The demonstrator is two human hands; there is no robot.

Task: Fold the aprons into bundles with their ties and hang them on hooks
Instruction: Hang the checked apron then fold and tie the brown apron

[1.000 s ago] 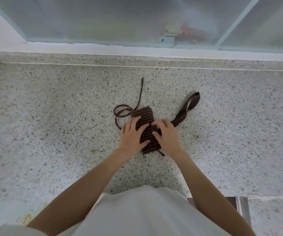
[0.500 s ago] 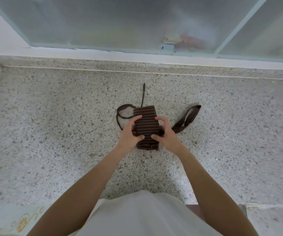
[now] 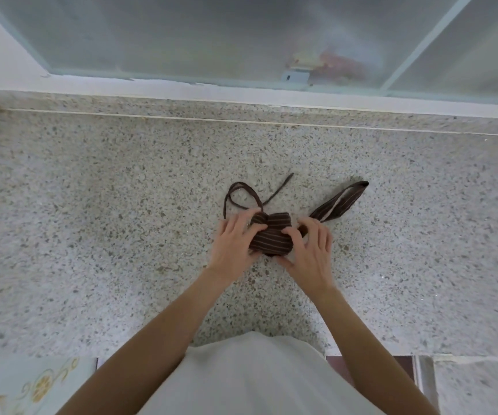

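Observation:
A brown apron with thin pale stripes (image 3: 271,238) is rolled into a small tight bundle in the middle of the speckled stone counter (image 3: 92,235). My left hand (image 3: 235,245) grips the bundle's left side, fingers curled over its top. My right hand (image 3: 309,253) holds the right side, thumb pressed on the roll. A thin dark tie (image 3: 243,194) loops out behind the left hand, its loose end pointing up and right. A wider striped strap loop (image 3: 342,202) trails off to the upper right. No hooks are in view.
A frosted sliding window (image 3: 211,34) with a white sill runs along the back of the counter. The counter's front edge lies just before my white-clad body. A pale tile with a yellow floral pattern (image 3: 32,387) shows at the lower left.
The flat folded apron has been rolled up into a shorter, thicker bundle. Both hands shifted from pressing on top to gripping its sides. The thin tie's loop moved closer to the bundle.

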